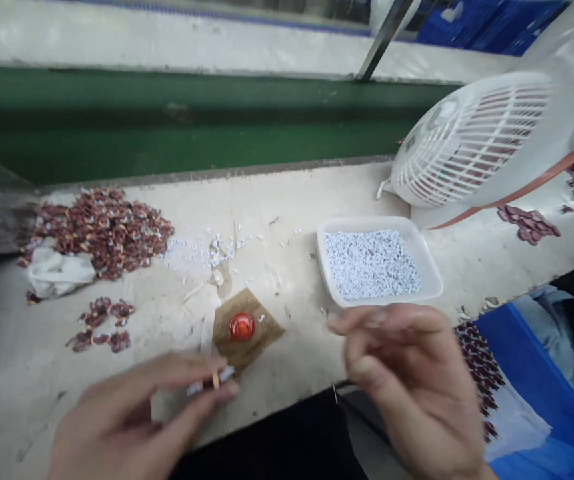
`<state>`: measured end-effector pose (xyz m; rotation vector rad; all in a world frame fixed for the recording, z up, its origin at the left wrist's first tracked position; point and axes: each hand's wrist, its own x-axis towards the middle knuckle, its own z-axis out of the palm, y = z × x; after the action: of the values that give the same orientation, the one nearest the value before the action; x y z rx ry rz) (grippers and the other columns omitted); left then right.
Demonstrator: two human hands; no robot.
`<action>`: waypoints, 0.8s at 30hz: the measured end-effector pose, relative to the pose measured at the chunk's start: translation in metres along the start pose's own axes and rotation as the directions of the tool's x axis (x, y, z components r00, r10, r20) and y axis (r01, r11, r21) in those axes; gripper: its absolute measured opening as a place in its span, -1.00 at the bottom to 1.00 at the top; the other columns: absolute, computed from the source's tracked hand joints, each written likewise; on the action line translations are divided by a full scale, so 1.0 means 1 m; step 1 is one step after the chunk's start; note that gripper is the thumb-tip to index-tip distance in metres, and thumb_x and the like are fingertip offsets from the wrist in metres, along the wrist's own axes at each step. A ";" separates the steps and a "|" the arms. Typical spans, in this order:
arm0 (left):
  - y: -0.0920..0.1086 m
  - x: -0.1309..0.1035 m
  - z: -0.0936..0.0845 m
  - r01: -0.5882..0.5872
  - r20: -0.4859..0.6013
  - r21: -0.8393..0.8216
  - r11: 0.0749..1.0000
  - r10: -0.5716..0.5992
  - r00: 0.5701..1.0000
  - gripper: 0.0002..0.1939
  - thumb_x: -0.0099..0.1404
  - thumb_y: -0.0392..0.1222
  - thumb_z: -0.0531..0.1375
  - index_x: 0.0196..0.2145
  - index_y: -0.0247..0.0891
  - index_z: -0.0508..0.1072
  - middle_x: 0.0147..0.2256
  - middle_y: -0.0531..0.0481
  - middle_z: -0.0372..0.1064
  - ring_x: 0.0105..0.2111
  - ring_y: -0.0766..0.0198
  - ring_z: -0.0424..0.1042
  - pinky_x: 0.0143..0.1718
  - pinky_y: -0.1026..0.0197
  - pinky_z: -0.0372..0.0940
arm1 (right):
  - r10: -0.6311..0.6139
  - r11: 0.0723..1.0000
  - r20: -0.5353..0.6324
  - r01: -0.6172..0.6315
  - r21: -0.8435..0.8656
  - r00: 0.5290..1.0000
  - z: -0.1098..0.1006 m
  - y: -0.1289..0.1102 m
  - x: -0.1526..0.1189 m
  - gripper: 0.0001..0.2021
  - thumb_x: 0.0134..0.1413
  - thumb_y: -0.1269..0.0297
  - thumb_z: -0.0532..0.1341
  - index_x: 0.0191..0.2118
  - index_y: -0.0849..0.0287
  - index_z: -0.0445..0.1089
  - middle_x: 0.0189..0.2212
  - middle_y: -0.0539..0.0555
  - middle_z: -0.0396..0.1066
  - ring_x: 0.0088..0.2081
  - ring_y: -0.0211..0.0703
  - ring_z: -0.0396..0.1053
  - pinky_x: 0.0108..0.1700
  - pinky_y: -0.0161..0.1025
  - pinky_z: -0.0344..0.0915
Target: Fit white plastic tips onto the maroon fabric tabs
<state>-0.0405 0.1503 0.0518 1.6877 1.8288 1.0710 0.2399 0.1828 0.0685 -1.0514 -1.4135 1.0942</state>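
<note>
Between the thumb and fingers of my left hand is a small part, dark with white ends and a yellowish middle. My right hand is raised in front of a white tray of small white pieces. Its fingers are curled and the thumb is near the fingertips; whether something tiny is pinched there is too blurred to tell. A round red object sits on a brown cardboard piece just beyond my left hand, with one white piece beside it.
A heap of reddish-brown parts and a white crumpled bag lie at left, several loose parts nearer. White pieces are scattered mid-table. A white fan stands back right; a blue bin is at lower right.
</note>
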 end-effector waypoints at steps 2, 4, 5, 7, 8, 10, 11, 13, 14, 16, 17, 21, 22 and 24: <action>-0.022 0.071 0.007 -0.021 -0.017 0.132 0.991 0.024 1.000 -0.53 0.33 0.47 0.40 -0.32 0.04 0.72 -0.25 0.10 0.77 -0.22 0.09 0.77 -0.05 0.08 0.68 | -0.051 0.975 -0.146 0.018 -0.224 0.988 -0.040 0.011 0.016 -0.90 0.49 0.27 0.35 0.01 -0.08 0.47 -0.20 0.02 0.66 -0.29 -0.18 0.60 -0.36 -0.35 0.48; -0.041 0.160 0.016 -0.006 -0.020 0.215 0.977 0.010 1.000 -0.65 0.38 0.22 0.48 -0.26 -0.13 0.70 -0.01 -0.06 0.75 0.09 -0.01 0.70 0.28 -0.17 0.54 | -0.033 0.828 -0.119 -0.040 -0.560 0.992 -0.082 0.027 0.040 -0.85 0.42 0.07 0.40 -0.07 0.00 0.54 -0.22 0.10 0.68 -0.31 -0.07 0.63 -0.31 -0.22 0.53; -0.048 0.205 0.021 0.009 -0.017 0.258 0.966 -0.004 1.000 -0.70 0.44 0.08 0.47 -0.16 -0.22 0.68 0.09 -0.14 0.70 0.20 -0.03 0.62 0.34 -0.28 0.45 | 0.025 0.692 -0.083 -0.077 -0.718 0.996 -0.101 0.035 0.054 -0.75 0.42 -0.04 0.35 -0.07 0.03 0.57 -0.22 0.15 0.69 -0.38 -0.05 0.59 -0.35 -0.16 0.50; -0.056 0.283 0.031 0.085 -0.019 0.327 0.941 -0.083 0.996 -0.71 0.50 0.00 0.43 0.01 -0.24 0.64 0.17 -0.16 0.62 0.22 -0.06 0.58 0.31 -0.30 0.47 | 0.153 0.495 -0.026 -0.100 -0.863 0.988 -0.130 0.050 0.080 -0.67 0.40 -0.07 0.27 -0.04 0.05 0.62 -0.31 0.16 0.70 -0.46 -0.01 0.55 -0.36 -0.08 0.48; -0.058 0.311 0.034 0.119 -0.018 0.347 0.930 -0.121 0.993 -0.68 0.52 -0.01 0.42 0.08 -0.24 0.62 0.18 -0.17 0.60 0.20 -0.06 0.59 0.27 -0.29 0.49 | 0.188 0.449 -0.006 -0.092 -0.889 0.982 -0.139 0.057 0.092 -0.66 0.35 -0.05 0.27 -0.03 0.07 0.64 -0.37 0.15 0.68 -0.49 0.02 0.54 -0.38 -0.07 0.45; -0.061 0.345 0.037 0.168 -0.031 0.370 0.914 -0.168 0.985 -0.62 0.53 0.01 0.41 0.17 -0.22 0.59 0.20 -0.18 0.57 0.17 -0.06 0.60 0.23 -0.27 0.52 | 0.240 0.426 0.046 -0.063 -0.902 0.970 -0.147 0.069 0.108 -0.64 0.29 0.02 0.29 0.02 0.07 0.68 -0.43 0.14 0.67 -0.49 0.08 0.56 -0.40 -0.08 0.41; -0.063 0.349 0.034 0.174 -0.042 0.375 0.911 -0.171 0.984 -0.60 0.53 0.02 0.40 0.19 -0.22 0.58 0.22 -0.18 0.56 0.18 -0.07 0.59 0.23 -0.28 0.52 | 0.266 0.420 0.075 -0.046 -0.906 0.961 -0.148 0.074 0.113 -0.63 0.28 0.03 0.29 0.05 0.07 0.68 -0.41 0.15 0.69 -0.47 0.11 0.58 -0.40 -0.08 0.40; -0.067 0.333 0.020 0.160 -0.089 0.374 0.914 -0.136 0.987 -0.57 0.53 0.03 0.39 0.22 -0.21 0.56 0.26 -0.20 0.53 0.21 -0.09 0.57 0.26 -0.31 0.50 | 0.312 0.408 0.119 -0.020 -0.913 0.943 -0.147 0.082 0.118 -0.62 0.30 0.03 0.25 0.06 0.06 0.68 -0.31 0.19 0.74 -0.41 0.17 0.64 -0.38 -0.08 0.41; -0.069 0.314 0.008 0.144 -0.121 0.369 0.918 -0.106 0.987 -0.56 0.54 0.04 0.38 0.24 -0.21 0.55 0.28 -0.21 0.52 0.22 -0.09 0.56 0.27 -0.31 0.48 | 0.328 0.402 0.131 -0.012 -0.916 0.935 -0.147 0.085 0.119 -0.62 0.32 0.02 0.23 0.04 0.05 0.68 -0.28 0.21 0.76 -0.38 0.19 0.65 -0.37 -0.06 0.42; -0.073 0.254 -0.021 0.101 -0.185 0.357 0.929 -0.036 0.982 -0.57 0.58 0.09 0.32 0.24 -0.21 0.55 0.24 -0.20 0.55 0.17 -0.05 0.58 0.24 -0.27 0.50 | 0.354 0.392 0.145 -0.006 -0.920 0.924 -0.151 0.090 0.121 -0.62 0.33 -0.02 0.20 0.00 0.03 0.68 -0.26 0.22 0.76 -0.39 0.23 0.65 -0.36 -0.03 0.42; -0.074 0.216 -0.035 0.078 -0.205 0.352 0.933 -0.004 0.979 -0.57 0.61 0.14 0.28 0.20 -0.21 0.56 0.16 -0.17 0.59 0.10 0.00 0.61 0.18 -0.21 0.53 | 0.363 0.391 0.148 -0.006 -0.920 0.920 -0.155 0.091 0.122 -0.62 0.33 -0.05 0.21 -0.01 0.01 0.68 -0.25 0.21 0.77 -0.41 0.23 0.65 -0.36 -0.01 0.43; -0.087 0.059 -0.063 -0.065 -0.134 0.388 0.919 0.126 0.983 -0.51 0.49 0.41 0.26 -0.16 -0.05 0.69 -0.30 0.05 0.60 -0.42 0.20 0.52 -0.31 0.11 0.49 | 0.332 0.410 0.138 -0.011 -0.912 0.933 -0.171 0.086 0.124 -0.61 0.33 -0.17 0.21 -0.08 -0.05 0.67 -0.06 0.19 0.78 -0.38 0.23 0.65 -0.30 0.10 0.51; -0.093 0.029 -0.063 -0.087 -0.122 0.409 0.908 0.148 0.981 -0.54 0.50 0.38 0.27 -0.09 -0.02 0.71 -0.25 0.04 0.64 -0.41 0.20 0.56 -0.34 0.13 0.48 | 0.305 0.420 0.128 -0.013 -0.908 0.944 -0.172 0.083 0.123 -0.59 0.33 -0.20 0.20 -0.09 -0.05 0.66 -0.02 0.18 0.77 -0.38 0.23 0.64 -0.28 0.13 0.52; -0.106 -0.011 -0.058 -0.139 -0.087 0.446 0.884 0.197 0.976 -0.57 0.55 0.33 0.24 0.00 0.01 0.72 -0.11 0.00 0.71 -0.26 0.14 0.68 -0.23 0.14 0.52 | 0.227 0.467 0.086 -0.031 -0.884 0.970 -0.167 0.075 0.118 -0.56 0.33 -0.26 0.23 -0.08 -0.03 0.62 -0.03 0.20 0.77 -0.41 0.18 0.60 -0.29 0.14 0.54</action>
<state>-0.1499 0.1295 0.0031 2.1104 2.1638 0.8953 0.3981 0.3279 0.0307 -1.8483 -2.1833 0.4893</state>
